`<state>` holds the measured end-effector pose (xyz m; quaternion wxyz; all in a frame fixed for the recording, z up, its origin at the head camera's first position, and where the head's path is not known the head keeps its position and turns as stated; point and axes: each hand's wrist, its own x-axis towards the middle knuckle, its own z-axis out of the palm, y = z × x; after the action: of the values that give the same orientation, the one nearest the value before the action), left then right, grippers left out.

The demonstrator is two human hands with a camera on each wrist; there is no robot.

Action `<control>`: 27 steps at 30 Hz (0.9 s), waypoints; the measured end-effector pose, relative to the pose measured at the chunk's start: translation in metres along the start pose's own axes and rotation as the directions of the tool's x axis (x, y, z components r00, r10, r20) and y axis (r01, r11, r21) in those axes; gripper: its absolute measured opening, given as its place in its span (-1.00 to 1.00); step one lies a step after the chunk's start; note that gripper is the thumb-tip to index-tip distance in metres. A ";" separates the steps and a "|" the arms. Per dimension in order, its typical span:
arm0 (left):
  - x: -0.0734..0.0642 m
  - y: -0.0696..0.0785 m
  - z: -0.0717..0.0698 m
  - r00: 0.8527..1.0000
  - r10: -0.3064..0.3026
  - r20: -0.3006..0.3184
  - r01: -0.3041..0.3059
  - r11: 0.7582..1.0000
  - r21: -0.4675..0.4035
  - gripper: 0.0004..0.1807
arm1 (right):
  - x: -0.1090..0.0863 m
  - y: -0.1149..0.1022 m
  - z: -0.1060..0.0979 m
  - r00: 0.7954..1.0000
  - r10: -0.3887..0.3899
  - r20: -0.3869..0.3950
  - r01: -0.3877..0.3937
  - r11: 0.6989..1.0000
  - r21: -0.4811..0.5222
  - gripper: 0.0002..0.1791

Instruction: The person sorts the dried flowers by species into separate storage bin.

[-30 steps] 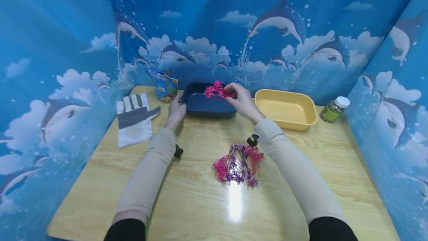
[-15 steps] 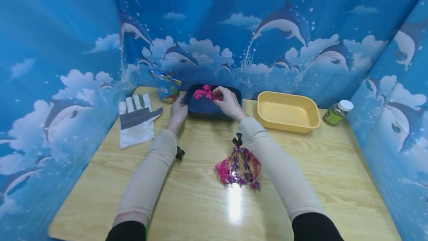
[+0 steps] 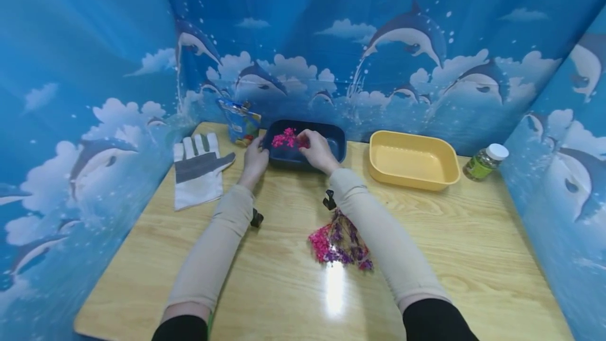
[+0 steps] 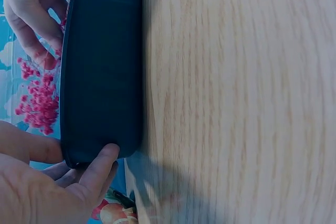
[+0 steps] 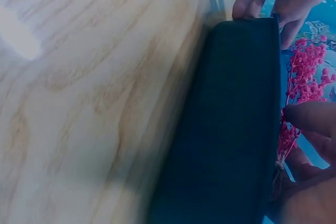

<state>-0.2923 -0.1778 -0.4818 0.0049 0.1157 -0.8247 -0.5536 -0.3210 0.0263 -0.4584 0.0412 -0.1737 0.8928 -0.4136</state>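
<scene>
A dark blue rectangular tray (image 3: 333, 143) stands at the back of the table. My left hand (image 3: 255, 161) grips its left end, thumb over the rim and fingers against the outer wall, as the left wrist view shows. Over the tray, my right hand (image 3: 318, 152) pinches a sprig of pink dried flowers (image 3: 285, 138), whose blossoms point left. In the right wrist view the sprig (image 5: 307, 72) sits just past the tray's rim, its stems partly hidden by the fingers. More pink and purple dried flowers (image 3: 340, 241) lie in a bundle on the table, partly behind the right forearm.
A yellow tray (image 3: 412, 164) is at the back right, beside a jar (image 3: 486, 162) with a white lid. To the left lie a white and grey work glove (image 3: 199, 170) and a blue pouch (image 3: 241, 122). A dolphin-print curtain (image 3: 303, 30) borders the table.
My right hand has moved left and slightly down with the pink sprig, further over the dark blue tray. The left hand keeps its grip on the tray's end. The view has shifted slightly.
</scene>
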 end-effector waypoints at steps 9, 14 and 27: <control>0.002 -0.004 0.002 1.000 0.007 0.005 -0.007 1.000 -0.007 -0.34 | 0.002 0.002 0.004 0.998 0.021 0.067 -0.021 1.000 0.001 -0.64; 0.002 -0.003 0.002 1.000 0.021 -0.017 -0.021 1.000 -0.001 -0.35 | -0.001 0.003 -0.013 0.993 0.033 0.117 -0.034 0.999 0.012 -0.57; 0.001 0.003 0.002 0.999 -0.054 0.003 0.054 0.998 -0.033 -0.28 | -0.035 -0.005 -0.076 0.996 -0.003 0.089 -0.003 0.997 0.074 -0.57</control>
<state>-0.2940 -0.1754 -0.4796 -0.0091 0.1374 -0.8120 -0.5672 -0.3032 0.0902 -0.4075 0.0873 -0.1905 0.8742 -0.4380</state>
